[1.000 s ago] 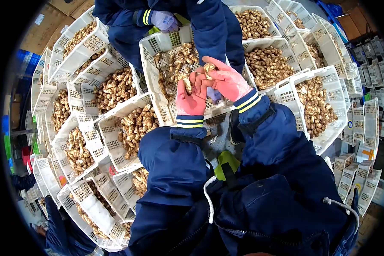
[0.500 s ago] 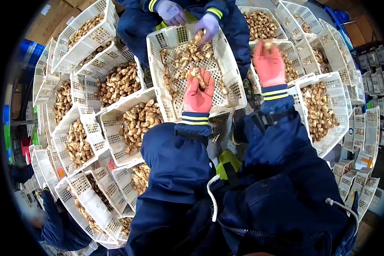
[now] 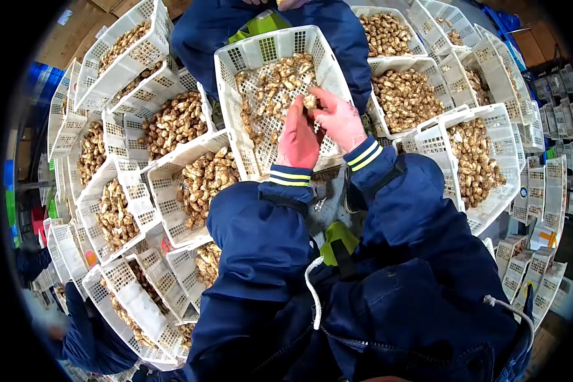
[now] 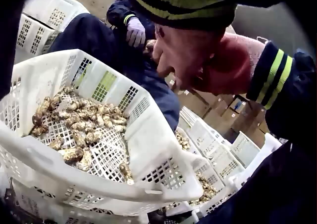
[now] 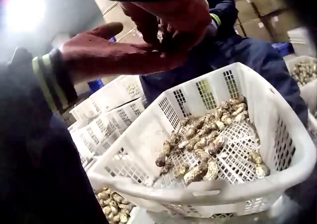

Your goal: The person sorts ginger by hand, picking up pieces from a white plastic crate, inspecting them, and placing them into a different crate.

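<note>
The right hand [image 3: 339,121], in a pink glove, pinches a knobbly brown-and-cream piece [image 3: 309,101] between thumb and finger. Close against it is the left hand [image 3: 299,141], also pink-gloved; its fingers look mostly straight in the right wrist view, where the left hand [image 5: 111,53] lies under the right hand [image 5: 181,16]. Whatever lies between the palms is hidden. Both hands are above the near right part of a white slatted crate [image 3: 232,130]. Similar pieces [image 3: 277,83] lie scattered on its mesh floor, mostly toward the far side and left.
White crates filled with similar pieces stand on the left [image 3: 148,175] and right [image 3: 449,149]. Across the central crate sits another person in dark blue clothing [image 3: 200,38]. Another person in dark blue [image 3: 99,337] is at the lower left. Cardboard boxes [image 3: 76,32] stand behind.
The right hand has come back from the right-hand crates to the left hand, now with a piece pinched. The left hand has turned inward. The other person's gloved hands have withdrawn from the central crate.
</note>
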The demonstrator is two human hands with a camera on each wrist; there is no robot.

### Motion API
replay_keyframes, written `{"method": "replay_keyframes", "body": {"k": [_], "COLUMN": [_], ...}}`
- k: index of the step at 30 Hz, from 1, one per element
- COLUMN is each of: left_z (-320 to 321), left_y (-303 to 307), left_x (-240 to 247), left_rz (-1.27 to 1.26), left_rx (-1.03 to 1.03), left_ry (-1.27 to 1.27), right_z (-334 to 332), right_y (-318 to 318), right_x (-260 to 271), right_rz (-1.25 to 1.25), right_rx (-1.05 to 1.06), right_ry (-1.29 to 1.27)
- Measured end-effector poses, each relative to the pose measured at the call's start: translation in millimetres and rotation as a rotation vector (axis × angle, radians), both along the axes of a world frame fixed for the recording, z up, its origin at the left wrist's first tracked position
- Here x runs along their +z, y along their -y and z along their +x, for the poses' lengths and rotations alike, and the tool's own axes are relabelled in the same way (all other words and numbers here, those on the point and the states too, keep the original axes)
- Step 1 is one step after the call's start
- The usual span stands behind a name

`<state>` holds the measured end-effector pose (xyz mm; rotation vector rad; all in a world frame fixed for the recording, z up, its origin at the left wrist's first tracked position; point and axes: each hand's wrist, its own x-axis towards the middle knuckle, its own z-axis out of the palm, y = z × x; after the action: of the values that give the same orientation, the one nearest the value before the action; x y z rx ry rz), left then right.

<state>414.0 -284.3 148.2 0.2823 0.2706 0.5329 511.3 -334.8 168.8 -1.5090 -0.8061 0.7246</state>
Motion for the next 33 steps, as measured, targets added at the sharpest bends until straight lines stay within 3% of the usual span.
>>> {"method": "replay_keyframes", "body": {"k": [2, 5, 12, 15, 18, 20, 21, 22, 23, 24, 26, 28, 29, 30, 32, 33], "left_z": [2.9, -2.5, -6.0, -4.5, -5.6, -7.6, -8.5, -8.9, -9.1, -9.5, -9.7, -9.4, -9.6, -10.9, -16.3, -19.2], "left_y": [0.4, -2.6, -1.6, -1.7, -5.3, -6.4, -7.0, -8.5, -10.3, -11.0, -11.6, -10.2, -8.8, -7.5, -7.2, -7.1], "left_x": [1.4, -17.9, -19.1, -16.7, -21.7, -19.8, -20.1, -22.6, -24.9, -26.1, -25.8, -18.8, -16.3, -16.1, -15.8, -16.0], "left_rz": [0.025, -0.247, -0.234, -0.271, -0.297, -0.294, -0.269, -0.270, -0.293, -0.317, -0.263, -0.270, -0.268, -0.257, -0.246, -0.264], "left_rx": [-0.005, -0.039, -0.049, -0.019, 0.001, 0.034, 0.050, 0.051, 0.062, 0.070, 0.066, 0.070, 0.070, 0.077, 0.102, 0.132], "left_ry": [0.079, 0.022, -0.126, -0.198, -0.198, -0.209, -0.205, -0.200, -0.203, -0.206, -0.208, -0.205, -0.200, -0.195, -0.193, -0.176], "right_z": [7.4, 14.2, 16.0, 16.3, 22.4, 40.6, 52.7, 56.0, 99.2, 114.5, 143.6, 137.1, 134.5, 127.7, 115.6, 101.0], "right_y": [7.6, 13.5, 12.9, 11.3, 14.6, 24.4, 38.1, 50.9, 77.5, 109.4, 179.6, 201.3, 205.6, 193.1, 158.4, 134.0], "right_x": [15.3, 16.3, 15.5, 13.1, 17.8, 24.8, 43.3, 71.3, 66.0, 82.1, 96.4, 95.1, 86.6, 80.3, 68.8, 64.4], "right_rz": [0.008, 0.035, 0.000, 0.107, 0.032, 0.179, 0.170, 0.422, 0.771, 0.930, 1.141, 1.185, 1.066, 0.951, 0.737, 0.553], "right_rx": [-0.008, -0.029, -0.004, -0.113, -0.189, -0.144, -0.246, -0.362, -0.002, -0.264, -0.327, -0.497, -0.327, -0.456, 0.024, -0.068], "right_ry": [-0.260, -0.408, -0.454, -0.597, -0.593, -0.499, -0.446, -0.642, -0.607, -0.693, -0.760, -0.669, -0.599, -0.573, -0.673, -0.658]}}
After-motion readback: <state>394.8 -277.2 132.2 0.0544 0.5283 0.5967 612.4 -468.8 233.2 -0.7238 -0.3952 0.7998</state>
